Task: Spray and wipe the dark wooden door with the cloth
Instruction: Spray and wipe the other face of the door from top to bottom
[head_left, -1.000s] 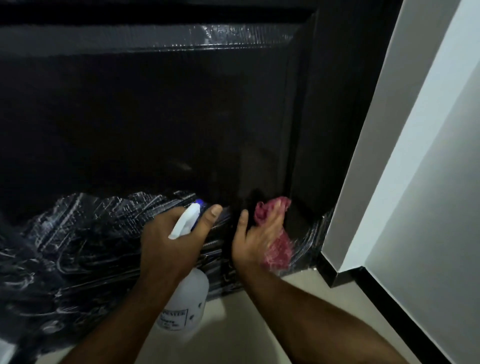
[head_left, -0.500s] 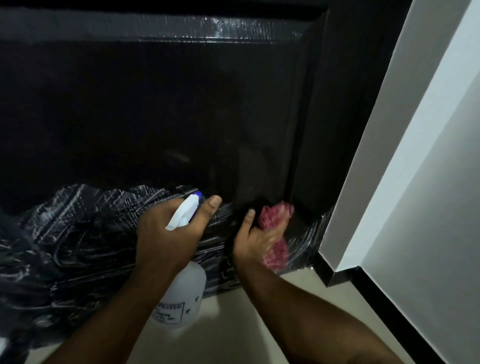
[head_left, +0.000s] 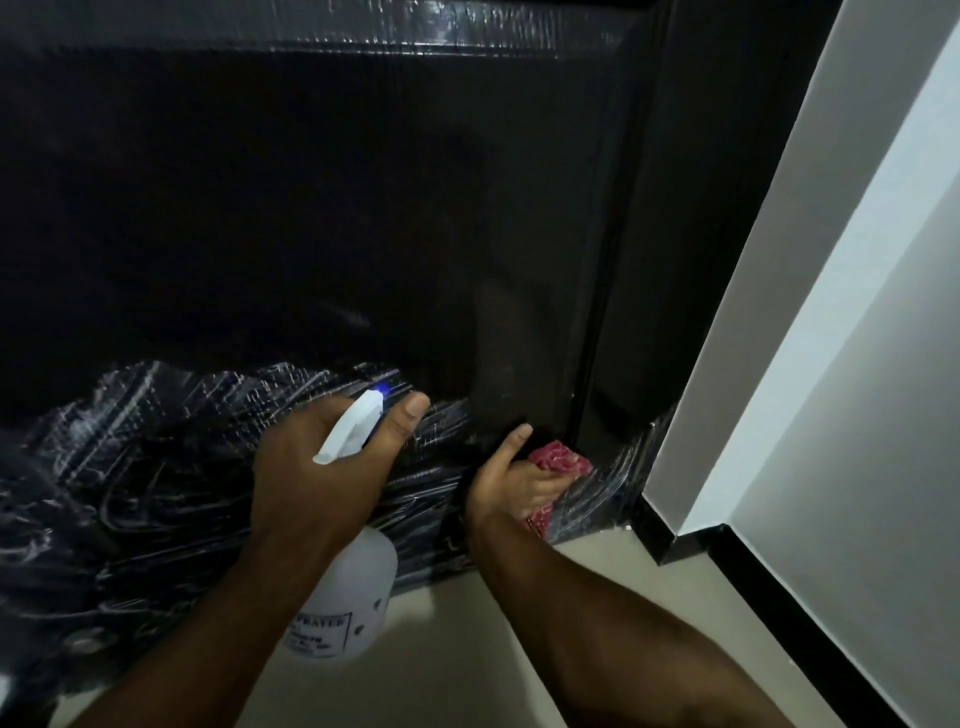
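The dark wooden door (head_left: 363, 208) fills the upper and left view, with crinkled clear plastic film (head_left: 156, 467) along its bottom. My left hand (head_left: 322, 462) grips the neck of a white spray bottle (head_left: 353, 597), its nozzle pointing up and to the right at the door. My right hand (head_left: 511, 483) holds a red cloth (head_left: 558, 460) pressed against the door's bottom right corner, thumb raised.
A dark door frame (head_left: 701, 260) stands right of the door. A white wall (head_left: 857, 364) with a black skirting (head_left: 779, 613) runs along the right. Beige floor (head_left: 457, 649) lies under my arms.
My right hand with the cloth slid down and to the right along the door's bottom edge. My left hand and the bottle barely moved.
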